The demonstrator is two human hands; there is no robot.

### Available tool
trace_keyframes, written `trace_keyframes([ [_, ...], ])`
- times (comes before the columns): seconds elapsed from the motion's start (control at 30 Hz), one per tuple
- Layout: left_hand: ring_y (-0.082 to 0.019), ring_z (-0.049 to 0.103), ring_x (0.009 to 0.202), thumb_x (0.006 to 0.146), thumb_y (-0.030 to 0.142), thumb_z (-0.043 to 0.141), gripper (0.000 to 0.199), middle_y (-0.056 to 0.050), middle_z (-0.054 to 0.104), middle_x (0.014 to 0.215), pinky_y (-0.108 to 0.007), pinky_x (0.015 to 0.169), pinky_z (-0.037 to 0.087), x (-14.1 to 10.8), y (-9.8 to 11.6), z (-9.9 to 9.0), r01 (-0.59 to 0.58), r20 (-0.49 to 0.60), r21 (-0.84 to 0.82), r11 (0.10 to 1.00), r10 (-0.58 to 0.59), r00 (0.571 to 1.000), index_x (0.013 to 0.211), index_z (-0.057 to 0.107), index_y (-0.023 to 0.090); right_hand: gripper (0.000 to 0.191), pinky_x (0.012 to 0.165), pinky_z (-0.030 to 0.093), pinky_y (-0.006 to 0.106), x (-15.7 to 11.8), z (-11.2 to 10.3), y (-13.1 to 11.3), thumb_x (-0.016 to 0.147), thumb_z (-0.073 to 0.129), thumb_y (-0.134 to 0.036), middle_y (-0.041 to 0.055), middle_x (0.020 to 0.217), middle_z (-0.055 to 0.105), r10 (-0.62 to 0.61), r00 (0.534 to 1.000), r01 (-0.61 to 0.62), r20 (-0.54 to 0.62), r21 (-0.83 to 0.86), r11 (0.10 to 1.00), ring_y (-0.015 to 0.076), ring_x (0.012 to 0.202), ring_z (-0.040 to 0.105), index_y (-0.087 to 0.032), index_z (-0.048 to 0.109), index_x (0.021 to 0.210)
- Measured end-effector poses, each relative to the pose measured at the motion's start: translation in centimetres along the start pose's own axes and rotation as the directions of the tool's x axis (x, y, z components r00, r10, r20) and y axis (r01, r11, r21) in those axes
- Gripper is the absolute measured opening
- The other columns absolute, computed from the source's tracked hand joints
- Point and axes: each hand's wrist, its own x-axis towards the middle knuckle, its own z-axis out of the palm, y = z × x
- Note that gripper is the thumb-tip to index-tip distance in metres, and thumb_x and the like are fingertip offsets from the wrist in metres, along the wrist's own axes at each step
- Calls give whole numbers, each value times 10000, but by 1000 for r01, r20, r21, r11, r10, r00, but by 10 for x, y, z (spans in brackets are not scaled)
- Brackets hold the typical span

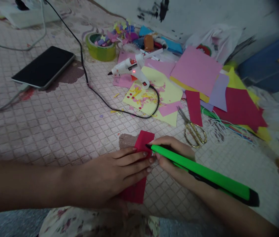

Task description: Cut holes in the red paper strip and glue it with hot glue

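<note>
A narrow strip of red craft sheet (139, 140) lies on the quilted cloth in front of me. My left hand (114, 171) rests flat over its middle, fingers stretched out and pressing it down. At the strip's right edge, my right hand (171, 153) grips a long bright green tool with black ends (203, 168), held like a pen. Its dark tip touches or hovers just over the red sheet near my left fingertips; I cannot tell which. What kind of tool it is stays unclear.
Gold-handled scissors (195, 133) lie beyond my right hand. A white glue gun (132, 69) with a lit red light sits on pale yellow sheet (169, 112) among scraps. Coloured sheets (196, 70), a tape roll (101, 51), white string (218, 130) and a phone (44, 67) surround it.
</note>
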Motion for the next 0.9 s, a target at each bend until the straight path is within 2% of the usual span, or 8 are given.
trace_keyframes([
  [0.2, -272, 265, 1539, 999, 424, 507, 659, -134, 332, 1629, -402, 1280, 220, -2, -1, 0, 2, 9, -8, 1000, -2, 1000, 1528, 381, 51, 332, 670, 596, 284, -3, -2, 4, 747, 590, -32, -12, 856, 759, 21, 998, -23, 66, 30, 999, 169, 752, 725, -265, 692, 961],
  [0.43, -286, 301, 1523, 992, 553, 508, 741, -147, 390, 1602, -402, 1276, 215, 0, 0, 1, 17, -9, -15, 1000, -17, 1000, 1524, 391, 51, 340, 683, 590, 283, -3, -3, 6, 760, 605, -38, -15, 876, 753, 3, 991, -9, 132, 45, 999, 163, 764, 709, -264, 691, 999],
  [0.67, -320, 341, 1502, 989, 548, 513, 754, -188, 331, 1618, -457, 1240, 290, 0, 2, -3, 17, 50, -4, 1000, -16, 999, 1538, 357, 55, 281, 687, 600, 245, 0, -10, -1, 813, 599, -76, -26, 910, 776, 62, 998, -59, -16, 123, 991, 144, 793, 735, -273, 703, 984],
  [0.77, -342, 352, 1493, 994, 534, 516, 700, -213, 380, 1587, -467, 1234, 305, 1, 2, -4, 11, 35, -9, 1000, -10, 999, 1477, 438, 33, 225, 707, 605, 255, 1, -12, 2, 826, 630, -119, -6, 941, 790, 124, 992, -120, -20, 151, 981, 161, 836, 745, -253, 714, 986],
  [0.9, -353, 413, 1456, 1028, 483, 473, 581, -221, 501, 1504, -460, 1240, 294, 2, 2, -4, -52, -32, 17, 998, 53, 998, 1345, 576, 7, 188, 760, 604, 283, 0, -10, 10, 849, 652, -158, 16, 985, 785, 199, 978, -206, 53, 228, 952, 181, 907, 743, -248, 713, 1003],
])
